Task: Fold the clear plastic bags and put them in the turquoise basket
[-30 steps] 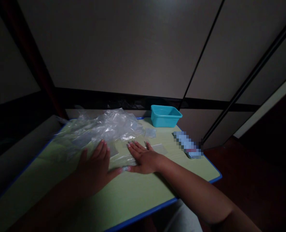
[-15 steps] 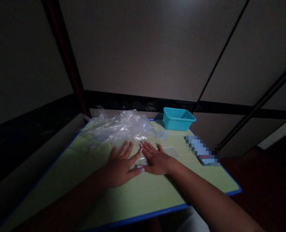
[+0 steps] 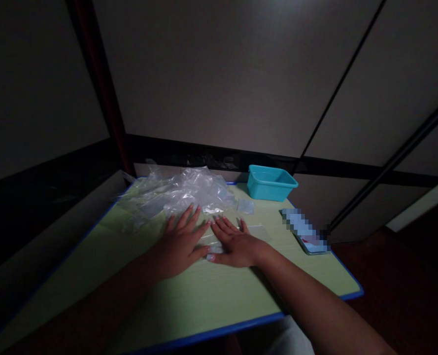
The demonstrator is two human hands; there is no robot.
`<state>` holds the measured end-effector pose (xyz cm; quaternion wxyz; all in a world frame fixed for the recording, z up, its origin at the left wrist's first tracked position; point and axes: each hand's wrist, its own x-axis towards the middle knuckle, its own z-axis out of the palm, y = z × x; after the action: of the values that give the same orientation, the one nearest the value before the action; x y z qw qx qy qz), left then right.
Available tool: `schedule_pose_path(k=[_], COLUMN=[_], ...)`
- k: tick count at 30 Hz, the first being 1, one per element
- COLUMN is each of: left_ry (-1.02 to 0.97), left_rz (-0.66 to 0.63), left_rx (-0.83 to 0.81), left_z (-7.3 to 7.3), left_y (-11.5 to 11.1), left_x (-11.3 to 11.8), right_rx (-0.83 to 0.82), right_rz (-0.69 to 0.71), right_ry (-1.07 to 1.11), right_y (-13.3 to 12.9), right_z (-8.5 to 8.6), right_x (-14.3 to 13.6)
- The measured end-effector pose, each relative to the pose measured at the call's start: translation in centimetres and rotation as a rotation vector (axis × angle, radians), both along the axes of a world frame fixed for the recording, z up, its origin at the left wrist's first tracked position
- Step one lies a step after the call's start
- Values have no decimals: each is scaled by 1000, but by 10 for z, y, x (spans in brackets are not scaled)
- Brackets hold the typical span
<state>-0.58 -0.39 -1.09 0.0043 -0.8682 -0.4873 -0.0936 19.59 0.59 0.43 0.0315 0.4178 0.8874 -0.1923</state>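
A clear plastic bag (image 3: 258, 231) lies flat on the pale green table (image 3: 219, 301), partly covered by my hands. My right hand (image 3: 237, 248) presses on it, palm down with the fingers stretched forward. Beside it, my left hand (image 3: 180, 246) is spread out flat at the bag's left end, its fingertips close to a heap of crumpled clear plastic bags (image 3: 192, 190). The two thumbs nearly meet over the table. A small folded clear packet (image 3: 246, 206) rests just beyond my right fingertips.
A turquoise plastic basket (image 3: 271, 183) stands at the back right corner. Along the right edge lies a flat, blurred-out object (image 3: 305, 231), perhaps a phone. The table has a blue rim (image 3: 241, 325), and a panelled wall (image 3: 219, 88) rises behind it.
My left hand has slid a little left and forward, away from the right hand, showing more of the bag between them. The right hand stays flat in place.
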Motion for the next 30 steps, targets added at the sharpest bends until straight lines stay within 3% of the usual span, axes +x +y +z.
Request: schedule_pose_path(k=[4, 8, 12, 15, 21, 26, 30], left_ry=[-94, -155, -132, -99, -15, 32, -31], left_rz=[-85, -78, -64, -87, -168, -317, -361], left_rx=[80, 168, 144, 103, 38, -90, -99], left_z=[-2, -7, -13, -17, -15, -12, -9], left_y=[8, 16, 26, 32, 33, 30, 32], left_x=[0, -4, -8, -11, -5, 0, 0], right_rx=[98, 288, 151, 54, -28, 21, 30], right_rz=[-34, -277, -495, -502, -404, -319, -363], right_ry=[146, 241, -100, -210, -147, -198, -218], right_y=[9, 30, 47, 51, 53, 49, 49], right_z=[10, 21, 27, 28, 26, 31, 32], right_x=[15, 48, 79, 90, 86, 80, 83])
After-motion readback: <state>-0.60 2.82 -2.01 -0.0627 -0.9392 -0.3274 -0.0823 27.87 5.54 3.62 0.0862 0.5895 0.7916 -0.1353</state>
